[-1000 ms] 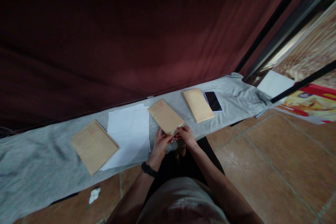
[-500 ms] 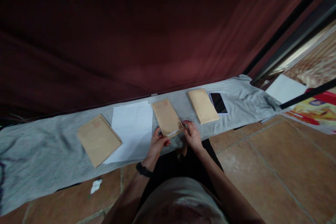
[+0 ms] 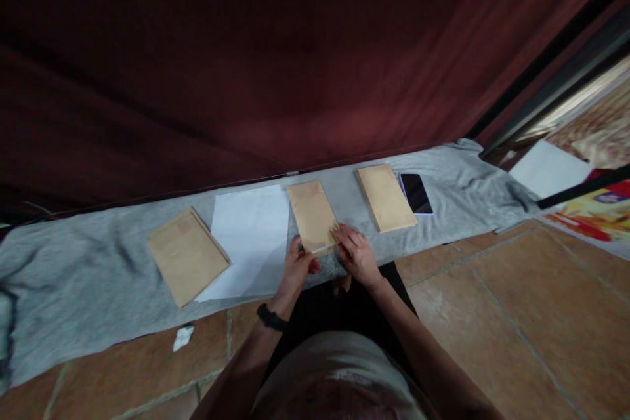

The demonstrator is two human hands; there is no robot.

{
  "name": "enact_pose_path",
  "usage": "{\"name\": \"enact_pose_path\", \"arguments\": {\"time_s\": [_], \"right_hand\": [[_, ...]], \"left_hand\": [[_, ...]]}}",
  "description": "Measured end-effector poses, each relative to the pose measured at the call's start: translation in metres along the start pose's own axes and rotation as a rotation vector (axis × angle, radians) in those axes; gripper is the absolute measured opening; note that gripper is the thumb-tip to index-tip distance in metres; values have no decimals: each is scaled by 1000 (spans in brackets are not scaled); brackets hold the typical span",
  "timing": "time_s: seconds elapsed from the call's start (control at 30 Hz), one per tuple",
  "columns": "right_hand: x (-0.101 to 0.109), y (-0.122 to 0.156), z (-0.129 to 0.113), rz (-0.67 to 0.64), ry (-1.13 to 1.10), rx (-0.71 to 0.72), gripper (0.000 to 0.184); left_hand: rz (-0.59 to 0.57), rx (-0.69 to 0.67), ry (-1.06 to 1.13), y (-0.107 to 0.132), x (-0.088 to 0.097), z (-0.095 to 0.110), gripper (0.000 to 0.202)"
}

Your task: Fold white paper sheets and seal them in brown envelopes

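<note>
A brown paper envelope point(image 3: 314, 213) lies in front of me, its near end towards my body. A thin white strip, which looks like paper, shows along that near end. My left hand point(image 3: 296, 268) pinches the near left corner, thumb on top. At the near right corner, my right hand point(image 3: 358, 254) has its fingers closed over the edge; part of the corner is hidden beneath them. White paper sheets point(image 3: 251, 226) lie left of this envelope, partly under a stack of brown envelopes point(image 3: 188, 259). To the right lies another stack of envelopes point(image 3: 386, 198).
A phone point(image 3: 416, 193) lies beside the right stack. Everything rests on a narrow bench covered with grey cloth point(image 3: 98, 275). A dark red curtain point(image 3: 295, 79) hangs behind it. Crumpled white tissue point(image 3: 183, 338) lies on the tiled floor point(image 3: 472, 335), and a black bar crosses at right.
My right hand has shifted slightly inward, its fingers now lying further over the envelope's near right corner. Less white shows at the near end. My left hand keeps its hold.
</note>
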State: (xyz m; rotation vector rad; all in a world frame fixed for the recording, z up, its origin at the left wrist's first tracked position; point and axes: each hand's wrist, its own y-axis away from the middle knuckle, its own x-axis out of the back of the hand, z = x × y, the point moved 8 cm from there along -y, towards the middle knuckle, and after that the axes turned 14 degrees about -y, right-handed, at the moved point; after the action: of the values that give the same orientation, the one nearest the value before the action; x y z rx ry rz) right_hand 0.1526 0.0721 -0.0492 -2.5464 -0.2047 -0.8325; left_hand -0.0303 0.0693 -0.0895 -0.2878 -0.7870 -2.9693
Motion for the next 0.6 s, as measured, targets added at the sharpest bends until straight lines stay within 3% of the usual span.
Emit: {"name": "enact_pose_path", "arguments": {"time_s": [0.23,0.6], "right_hand": [[-11,-13,-11,-101,-12,96,44],[-15,-11,-11,-132,37,47,41]], "left_hand": [[-6,27,-12,-2,0,-4,77],[-5,4,-5,3,6,-5,71]]}}
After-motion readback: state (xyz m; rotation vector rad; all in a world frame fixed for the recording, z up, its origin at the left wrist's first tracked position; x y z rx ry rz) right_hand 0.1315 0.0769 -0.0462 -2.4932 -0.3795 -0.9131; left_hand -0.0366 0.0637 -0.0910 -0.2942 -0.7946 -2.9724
